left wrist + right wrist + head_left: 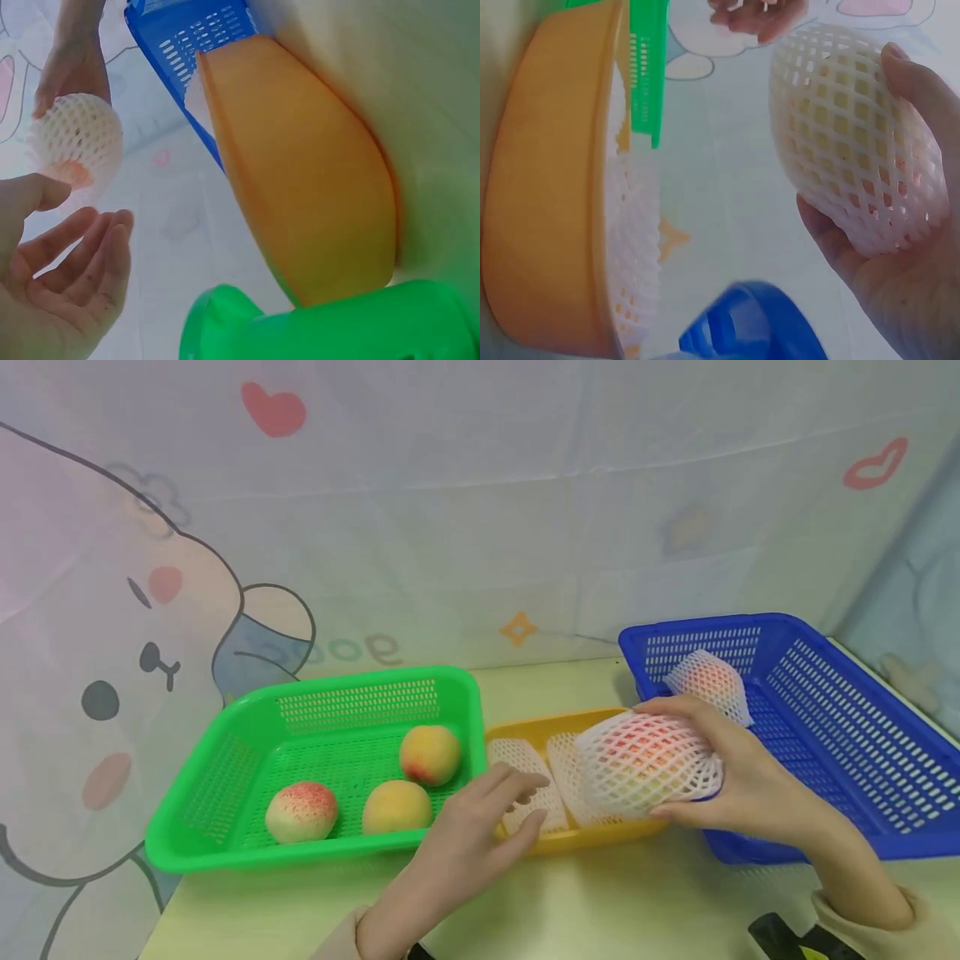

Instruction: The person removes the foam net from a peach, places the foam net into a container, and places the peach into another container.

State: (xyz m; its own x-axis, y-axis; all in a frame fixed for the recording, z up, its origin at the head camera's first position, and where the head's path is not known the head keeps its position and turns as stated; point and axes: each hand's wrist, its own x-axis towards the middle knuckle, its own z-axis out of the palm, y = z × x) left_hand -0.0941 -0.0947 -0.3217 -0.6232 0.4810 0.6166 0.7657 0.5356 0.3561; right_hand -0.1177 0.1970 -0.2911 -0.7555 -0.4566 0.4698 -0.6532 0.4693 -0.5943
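My right hand point(738, 777) grips a peach point(651, 762) wrapped in a white foam net sleeve point(855, 135), held over the right end of the yellow basket point(600, 839). In the right wrist view the thumb and fingers curl round the netting from either side. My left hand point(480, 831) is apart from that peach, its fingers loosely bent and nothing in them, near the green basket's right corner. The left wrist view shows a gap between its fingertips point(124, 219) and the netted peach. Empty foam net sleeves point(528, 785) lie in the yellow basket, partly behind the hands.
A green basket point(315, 853) on the left holds three bare peaches point(302, 812). The blue basket point(855, 693) on the right contains another netted peach point(708, 681). All stand on a pale yellow table point(285, 910) against a printed cloth point(450, 527).
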